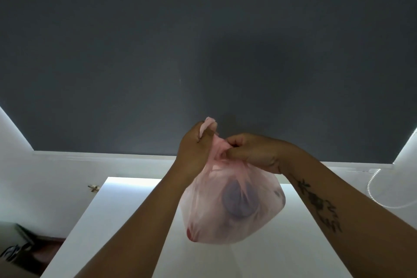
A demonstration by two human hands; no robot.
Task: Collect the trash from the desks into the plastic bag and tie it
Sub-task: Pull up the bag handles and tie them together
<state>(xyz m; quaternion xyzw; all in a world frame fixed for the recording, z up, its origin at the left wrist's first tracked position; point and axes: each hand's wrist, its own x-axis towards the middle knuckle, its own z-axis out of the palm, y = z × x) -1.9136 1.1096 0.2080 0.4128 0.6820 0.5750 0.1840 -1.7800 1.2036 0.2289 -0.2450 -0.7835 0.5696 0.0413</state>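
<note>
Dark grey wall fills the whole upper part of the view, behind and above the plastic bag, with white panels lit along its edges on either side. Below the bag lies a white desk, its far edge brightly lit. The bag itself is thin, pale pink and translucent, bulging with what it holds, and it hangs from both hands over the middle of the desk; whether its bottom touches the top cannot be told.

Two bare forearms reach up to the bag's neck from the lower corners, the right one bearing a dark tattoo. The left hand is curled round one twisted strip of the bag's mouth, the end of which sticks out above the fist. The right hand, just beside it, pinches the gathered pink plastic at the neck between curled fingers and thumb.

Inside the bag, a round purplish shape shows through the plastic near the centre, and a red patch sits at its lower left. Well to the right of the bag a lit LED strip loops down. Well to the left, a small metal fitting is near the desk's far corner.
</note>
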